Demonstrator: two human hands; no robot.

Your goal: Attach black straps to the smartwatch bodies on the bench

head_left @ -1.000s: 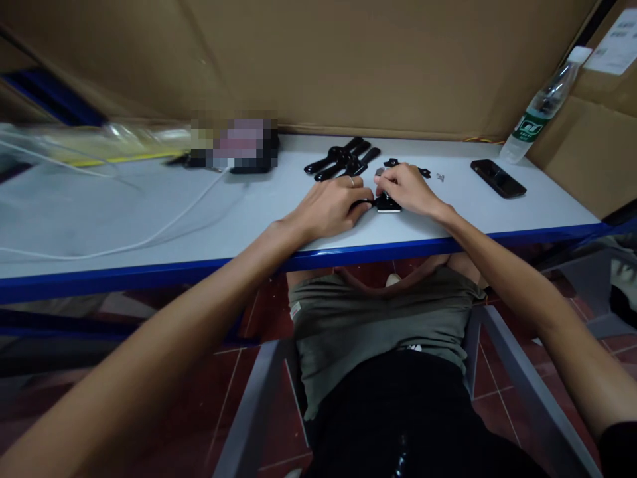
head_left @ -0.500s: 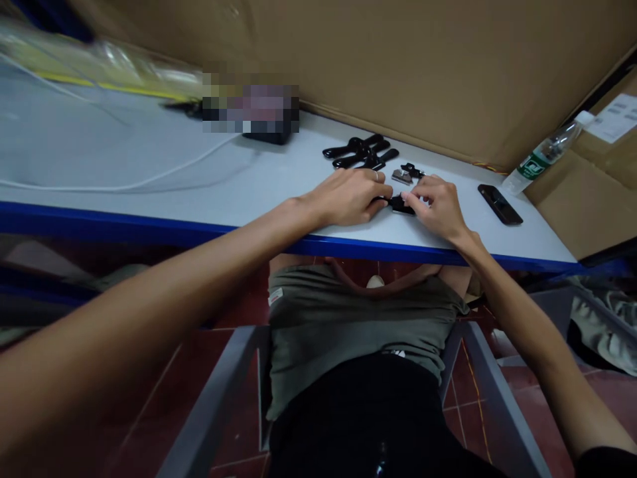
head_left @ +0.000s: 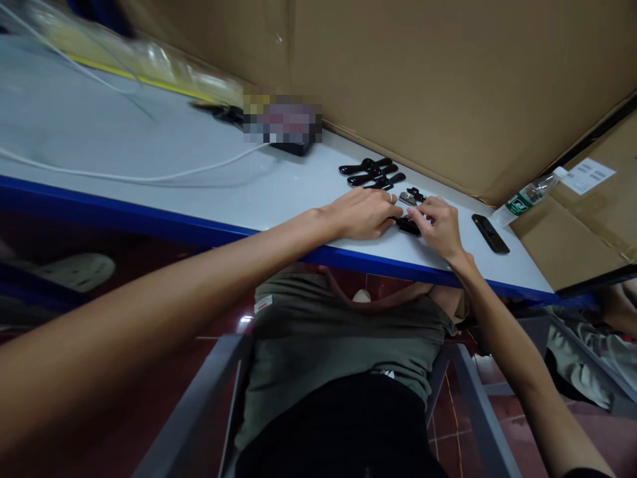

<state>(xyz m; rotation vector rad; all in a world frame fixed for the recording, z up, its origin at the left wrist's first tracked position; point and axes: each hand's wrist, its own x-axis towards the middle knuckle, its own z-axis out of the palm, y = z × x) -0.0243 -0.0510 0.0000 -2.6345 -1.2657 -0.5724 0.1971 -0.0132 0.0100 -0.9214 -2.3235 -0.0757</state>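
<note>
Near the table's front edge, a black spokeshave (head_left: 409, 226) lies between my two hands, its middle part showing. My left hand (head_left: 365, 214), with a ring on one finger, is closed over the spokeshave's left handle and hides most of it. The thumb and fingers of my right hand (head_left: 440, 229) pinch at the spokeshave's middle; any small part between them is too small to make out. Just beyond lie a small silver metal piece (head_left: 409, 198) and small black parts (head_left: 416, 192). Several more black spokeshaves (head_left: 371, 174) rest in a group behind my left hand.
A phone (head_left: 490, 234) and a water bottle (head_left: 528, 196) stand to the right, beside cardboard (head_left: 572, 226). A tall cardboard wall (head_left: 448, 86) borders the back. On the left are a white cable (head_left: 164, 178), a black box (head_left: 296, 146) and clear plastic wrap (head_left: 164, 66).
The camera view has shifted and tilted slightly. Both hands stay at the same spokeshave, and the right fingers have moved a little at its middle.
</note>
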